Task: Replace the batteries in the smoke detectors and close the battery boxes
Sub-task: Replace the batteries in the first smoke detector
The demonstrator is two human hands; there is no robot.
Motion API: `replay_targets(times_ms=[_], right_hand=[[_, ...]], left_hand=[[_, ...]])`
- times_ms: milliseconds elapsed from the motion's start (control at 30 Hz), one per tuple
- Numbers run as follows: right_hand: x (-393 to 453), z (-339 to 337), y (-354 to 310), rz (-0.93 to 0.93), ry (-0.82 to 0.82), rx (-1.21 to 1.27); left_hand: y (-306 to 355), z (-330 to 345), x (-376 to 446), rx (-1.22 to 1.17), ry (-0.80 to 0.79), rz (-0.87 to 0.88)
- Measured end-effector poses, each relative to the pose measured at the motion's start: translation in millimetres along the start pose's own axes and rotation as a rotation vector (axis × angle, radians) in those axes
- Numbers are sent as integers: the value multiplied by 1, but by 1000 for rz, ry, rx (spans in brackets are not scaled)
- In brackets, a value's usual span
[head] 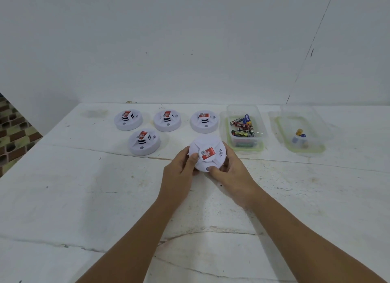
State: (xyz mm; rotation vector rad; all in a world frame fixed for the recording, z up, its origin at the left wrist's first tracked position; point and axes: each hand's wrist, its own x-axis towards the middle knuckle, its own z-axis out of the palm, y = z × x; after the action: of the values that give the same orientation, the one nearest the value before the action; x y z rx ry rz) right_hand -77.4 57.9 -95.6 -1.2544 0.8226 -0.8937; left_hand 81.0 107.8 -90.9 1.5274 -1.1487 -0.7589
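I see a white smoke detector (207,154) with a red label gripped between my left hand (179,175) and right hand (233,175) over the bench (84,198). Beyond the left hand sit four more detectors (144,142); beyond the right, a clear tub (245,127) holds batteries (240,133) marked EVEREADY.

White cracked table (84,198), plain white wall (190,39), patterned tiled floor (12,126) at left

**Five detectors, two battery tubs**

One white round smoke detector (207,154), red label up, sits mid-table (84,198). Four more detectors (144,142) lie toward the far edge. A clear tub of batteries (244,126) stands right of them; a second tub (300,132) holds few.
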Motion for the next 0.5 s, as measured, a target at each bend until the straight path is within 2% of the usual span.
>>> replay_targets(times_ms=[500], right_hand=[[0,0,2,-30,-9,-48]], left_hand=[[1,-1,0,24,12,-12]])
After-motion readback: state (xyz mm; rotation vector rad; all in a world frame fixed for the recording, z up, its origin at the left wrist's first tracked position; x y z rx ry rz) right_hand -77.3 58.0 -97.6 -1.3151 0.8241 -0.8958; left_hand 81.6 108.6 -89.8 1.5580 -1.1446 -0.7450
